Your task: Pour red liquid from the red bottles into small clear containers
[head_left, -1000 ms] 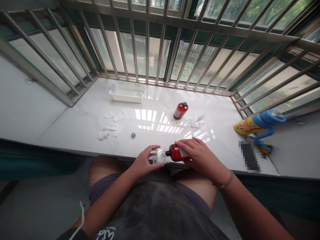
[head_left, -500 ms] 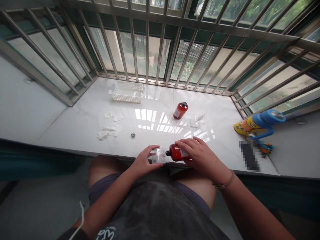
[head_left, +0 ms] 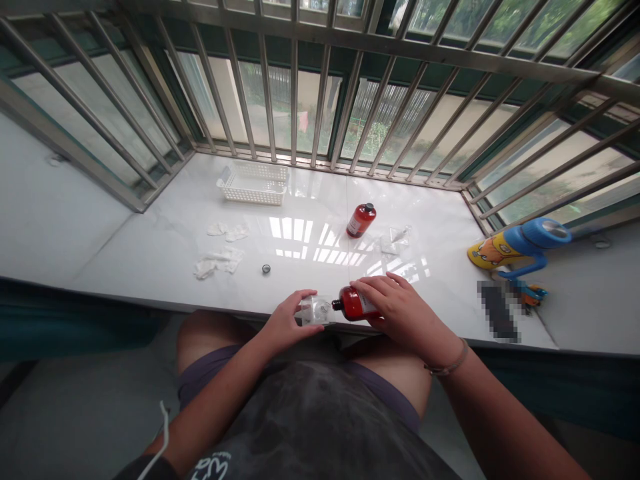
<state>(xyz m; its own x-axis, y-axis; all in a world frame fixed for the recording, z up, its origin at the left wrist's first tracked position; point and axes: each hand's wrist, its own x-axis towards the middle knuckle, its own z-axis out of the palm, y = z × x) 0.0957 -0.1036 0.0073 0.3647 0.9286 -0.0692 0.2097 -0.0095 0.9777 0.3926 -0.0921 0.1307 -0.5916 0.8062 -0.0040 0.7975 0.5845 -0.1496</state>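
The left hand's (head_left: 293, 320) thumb and fingers are spread around one small clear plastic container (head_left: 315, 310), clamped on its sides. The right hand's (head_left: 400, 307) fingers are closed together around a glossy red bottle (head_left: 351, 304) with a black neck and a pale label. This bottle lies over the near edge of the glossy white counter (head_left: 165, 267), right of that edge's middle. Its long axis runs left to right, roughly along the edge, and its neck points left at the container; whether the two touch I cannot tell.

Two red bottles are in view: the second red bottle (head_left: 361, 221), black-capped, is farther in, between the held one and the far edge. One small round dark cap (head_left: 266, 269) sits left of the hands. Beyond it, toward the left edge, are three crumpled white tissues (head_left: 219, 263), perhaps more where they overlap. One white perforated plastic basket (head_left: 255, 193) is near the far left corner. Clear plastic packaging (head_left: 395, 241) lies right of the second bottle. One blue-and-yellow flask (head_left: 500, 250) leans toward the right edge, with a blurred-out dark object (head_left: 499, 312) near the near right corner.
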